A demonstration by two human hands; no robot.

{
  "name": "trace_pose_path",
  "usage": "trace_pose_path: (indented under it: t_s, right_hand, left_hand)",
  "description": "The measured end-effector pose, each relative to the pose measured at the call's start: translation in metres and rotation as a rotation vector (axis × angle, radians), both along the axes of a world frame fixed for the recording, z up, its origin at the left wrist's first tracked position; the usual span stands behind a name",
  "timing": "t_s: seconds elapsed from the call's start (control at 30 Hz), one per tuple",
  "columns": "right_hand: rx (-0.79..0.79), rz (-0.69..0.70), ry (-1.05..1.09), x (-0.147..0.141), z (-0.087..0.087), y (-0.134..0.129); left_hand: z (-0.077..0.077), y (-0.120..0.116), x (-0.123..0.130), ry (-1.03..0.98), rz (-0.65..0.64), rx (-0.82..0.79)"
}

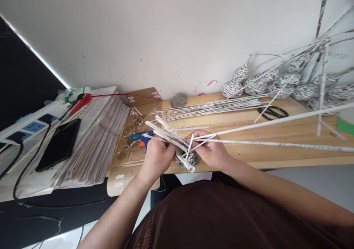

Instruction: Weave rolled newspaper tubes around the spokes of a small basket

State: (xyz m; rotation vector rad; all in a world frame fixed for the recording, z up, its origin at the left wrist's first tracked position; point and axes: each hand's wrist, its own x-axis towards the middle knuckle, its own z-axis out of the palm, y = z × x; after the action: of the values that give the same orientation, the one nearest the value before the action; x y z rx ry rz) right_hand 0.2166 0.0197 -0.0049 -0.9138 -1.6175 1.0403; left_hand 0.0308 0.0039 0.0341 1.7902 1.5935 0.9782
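A small woven piece of rolled newspaper tubes point(187, 159) sits between both hands at the near edge of the wooden table point(276, 131). My left hand point(156, 157) grips its left side, where several short tube ends point(163, 129) stick out up and to the left. My right hand point(210, 150) holds its right side and pinches long paper tubes point(276, 143) that run far out to the right over the table.
Finished woven pieces point(276, 85) line the wall at back right. Black scissors point(272, 112) and a bundle of spare tubes point(210, 107) lie behind my hands. A blue glue gun point(139, 137) rests on cardboard. A newspaper stack point(96, 138), phone point(59, 144) and power strip point(30, 123) lie left.
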Motion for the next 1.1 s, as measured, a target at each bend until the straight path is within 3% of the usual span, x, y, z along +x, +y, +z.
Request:
trace_pose_path:
  t_s: [0.13, 0.37, 0.53, 0.8, 1.1]
  right_hand:
    - [0.009, -0.023, -0.042, -0.001, -0.001, -0.002]
    - [-0.032, -0.016, -0.005, 0.001, -0.002, 0.001]
    - [-0.032, -0.018, -0.004, 0.001, -0.004, 0.002]
    - [-0.123, -0.026, 0.252, -0.004, -0.016, -0.001]
    - [-0.185, -0.014, 0.329, -0.006, -0.018, -0.008]
  left_hand:
    - [0.000, -0.003, -0.001, 0.149, -0.017, 0.081]
    - [-0.005, 0.006, -0.002, -0.112, -0.029, 0.034]
    - [-0.007, 0.010, 0.001, -0.187, -0.118, -0.046]
    - [-0.010, 0.007, 0.008, -0.170, -0.053, 0.095]
    - [-0.013, -0.002, 0.007, -0.042, -0.087, 0.161]
